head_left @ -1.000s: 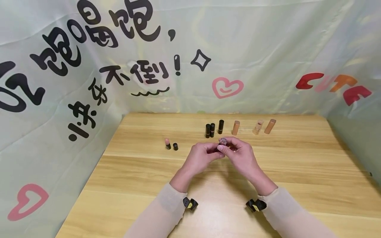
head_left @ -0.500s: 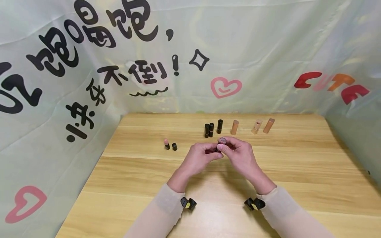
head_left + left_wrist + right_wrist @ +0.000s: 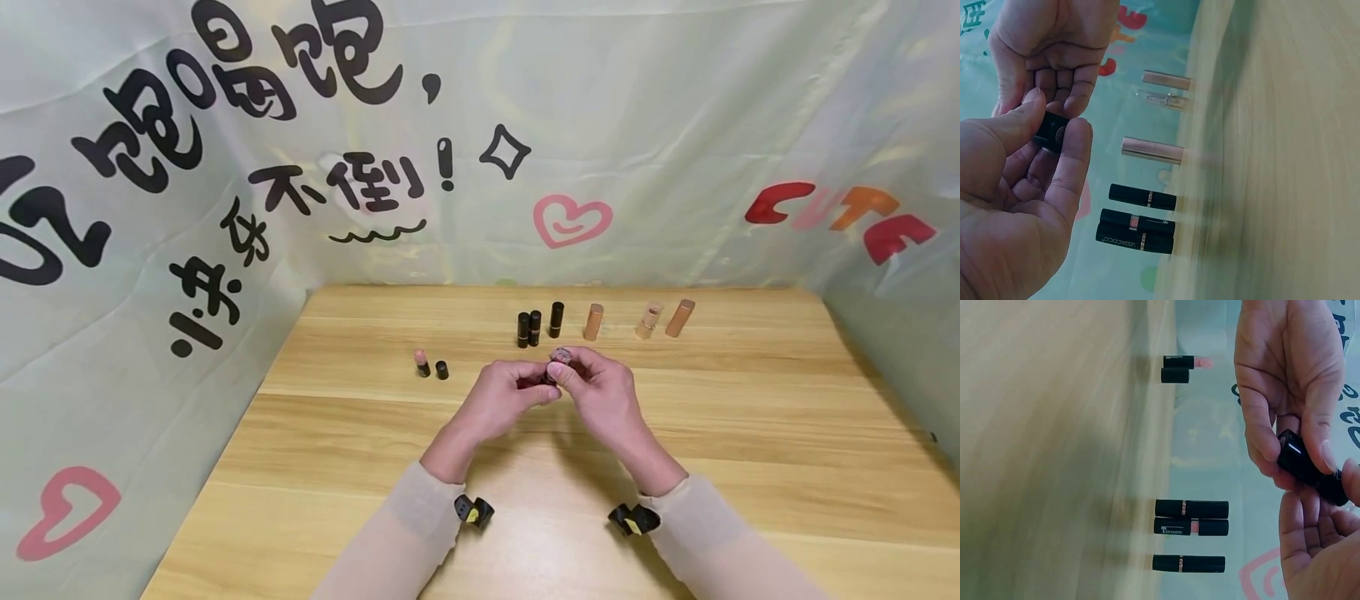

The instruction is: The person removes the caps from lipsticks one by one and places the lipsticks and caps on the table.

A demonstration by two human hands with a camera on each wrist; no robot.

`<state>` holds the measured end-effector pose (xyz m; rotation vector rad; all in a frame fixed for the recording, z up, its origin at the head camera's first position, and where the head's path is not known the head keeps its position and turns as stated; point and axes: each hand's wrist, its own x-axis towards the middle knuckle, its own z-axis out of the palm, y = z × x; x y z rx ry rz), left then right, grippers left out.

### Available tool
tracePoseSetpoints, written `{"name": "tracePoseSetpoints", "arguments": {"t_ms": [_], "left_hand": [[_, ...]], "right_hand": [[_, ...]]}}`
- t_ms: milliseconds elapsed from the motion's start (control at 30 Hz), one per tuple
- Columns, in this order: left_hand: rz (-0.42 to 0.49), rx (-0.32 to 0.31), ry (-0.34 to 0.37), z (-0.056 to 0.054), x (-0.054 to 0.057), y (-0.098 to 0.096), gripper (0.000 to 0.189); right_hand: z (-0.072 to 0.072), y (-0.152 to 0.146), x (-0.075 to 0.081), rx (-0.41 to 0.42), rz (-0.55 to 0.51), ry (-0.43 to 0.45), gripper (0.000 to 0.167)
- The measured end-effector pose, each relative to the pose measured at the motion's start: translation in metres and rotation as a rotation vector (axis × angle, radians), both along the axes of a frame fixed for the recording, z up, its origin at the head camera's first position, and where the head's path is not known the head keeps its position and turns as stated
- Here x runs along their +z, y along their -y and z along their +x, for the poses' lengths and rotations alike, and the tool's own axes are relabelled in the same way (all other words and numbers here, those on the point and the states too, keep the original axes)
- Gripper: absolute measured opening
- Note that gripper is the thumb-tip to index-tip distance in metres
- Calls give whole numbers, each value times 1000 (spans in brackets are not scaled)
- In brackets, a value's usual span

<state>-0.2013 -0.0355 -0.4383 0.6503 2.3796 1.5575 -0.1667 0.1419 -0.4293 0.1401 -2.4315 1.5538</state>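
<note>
Both hands meet over the middle of the table, fingers on one black lipstick tube [image 3: 1300,459]. My left hand [image 3: 501,398] pinches one end of it between thumb and fingers. The other end is pinched by my right hand [image 3: 603,392], whose thumb presses on the tube's side. A greyish round end shows above the right thumb in the head view. Much of the tube is hidden by fingers there. To the left, an uncapped pink lipstick [image 3: 422,363] stands upright beside a small black cap [image 3: 442,370].
Behind the hands stand three black lipsticks [image 3: 557,320], two of them side by side. Further right are a rose-gold tube [image 3: 594,322], a clear-capped lipstick [image 3: 650,321] and another rose-gold tube [image 3: 680,318]. A printed cloth [image 3: 645,150] walls the wooden table [image 3: 750,417] at the back and sides.
Both hands keep hold of the tube in nearly the same place. My right wrist has shifted slightly left, and a bit more of the dark tube shows between the hands.
</note>
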Motion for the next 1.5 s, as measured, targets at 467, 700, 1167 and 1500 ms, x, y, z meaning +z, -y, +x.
{"name": "tracePoseSetpoints", "arguments": {"t_ms": [467,700,1167,1500], "left_hand": [[36,16,-56,0,-3,-5,29],[29,51,1,0,-3,-6,34],[32,237,-16,-7,-4,8,28],[-327,445,-200,-25,8,45,27]], "right_hand": [[1,-3,8,-25,1,11,25],[1,-4,6,-44,-97,-3,25],[-6,-3,5,-77,-298,28,24],[-29,17,-8,14,85,61,31]]}}
